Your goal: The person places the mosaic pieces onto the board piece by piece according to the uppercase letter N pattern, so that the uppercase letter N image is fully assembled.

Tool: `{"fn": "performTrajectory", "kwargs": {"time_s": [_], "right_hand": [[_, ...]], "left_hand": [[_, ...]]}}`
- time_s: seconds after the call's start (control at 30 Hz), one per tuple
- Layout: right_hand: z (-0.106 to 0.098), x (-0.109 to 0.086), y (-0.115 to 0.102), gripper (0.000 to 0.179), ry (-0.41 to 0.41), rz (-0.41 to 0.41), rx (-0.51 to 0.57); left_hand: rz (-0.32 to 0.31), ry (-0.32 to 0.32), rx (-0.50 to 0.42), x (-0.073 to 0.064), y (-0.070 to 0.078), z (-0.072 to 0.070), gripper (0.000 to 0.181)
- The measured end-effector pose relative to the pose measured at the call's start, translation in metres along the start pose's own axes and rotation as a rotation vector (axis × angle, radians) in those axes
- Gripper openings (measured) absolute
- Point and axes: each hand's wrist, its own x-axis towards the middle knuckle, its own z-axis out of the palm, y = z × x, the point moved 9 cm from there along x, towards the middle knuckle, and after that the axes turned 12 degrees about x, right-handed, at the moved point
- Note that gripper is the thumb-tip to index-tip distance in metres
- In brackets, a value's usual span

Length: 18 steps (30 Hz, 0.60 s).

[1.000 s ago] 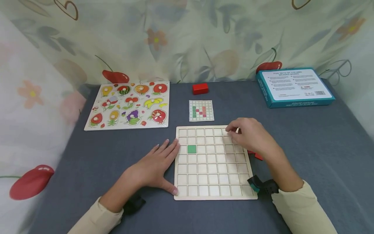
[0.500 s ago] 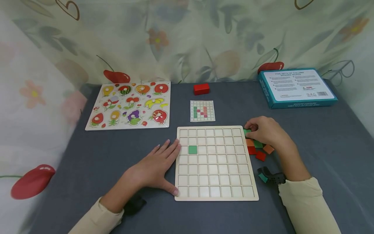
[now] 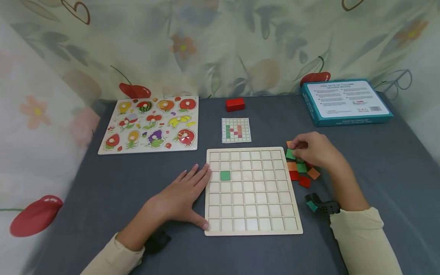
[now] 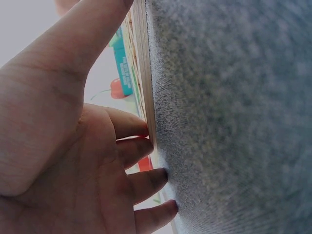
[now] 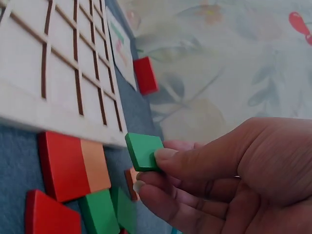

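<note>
A wooden grid board [image 3: 252, 199] lies on the table, with one green square [image 3: 225, 175] in its third row. My left hand [image 3: 178, 196] rests along the board's left edge, fingers spread and straight, thumb at the lower corner. In the left wrist view its fingertips touch the board's side. Off the upper right corner, my right hand [image 3: 316, 151] pinches a green square tile [image 5: 142, 152] between thumb and fingers. Below that hand lie loose tiles, among them a red tile [image 3: 304, 181], an orange tile [image 3: 313, 173] and a green tile [image 3: 301, 168]; the hand hides some.
Behind the board lies a small pattern card [image 3: 236, 130], with a red block [image 3: 235, 104] beyond it. A fruit puzzle board [image 3: 151, 124] is at the back left. On the back right sits a teal box [image 3: 347, 101]. A patterned curtain [image 3: 220, 46] hangs behind the table.
My right hand has moved right, from over the board's upper right corner to the loose tiles, and now pinches a green tile there. My left hand has stayed in place.
</note>
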Motion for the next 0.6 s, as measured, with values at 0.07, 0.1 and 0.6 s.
{"fn": "performTrajectory", "kwargs": {"time_s": [0.07, 0.1, 0.6], "right_hand": [[-0.002, -0.002, -0.003, 0.013, 0.008, -0.005, 0.012], [-0.001, -0.004, -0.005, 0.014, 0.005, -0.014, 0.023], [0.055, -0.008, -0.063, 0.006, -0.124, -0.132, 0.131]], "left_hand": [[-0.003, -0.003, 0.0, 0.0, 0.0, 0.001, 0.138], [-0.005, -0.004, 0.001, 0.0, 0.0, 0.001, 0.138], [-0.003, 0.0, 0.012, 0.001, 0.0, 0.0, 0.138]]}}
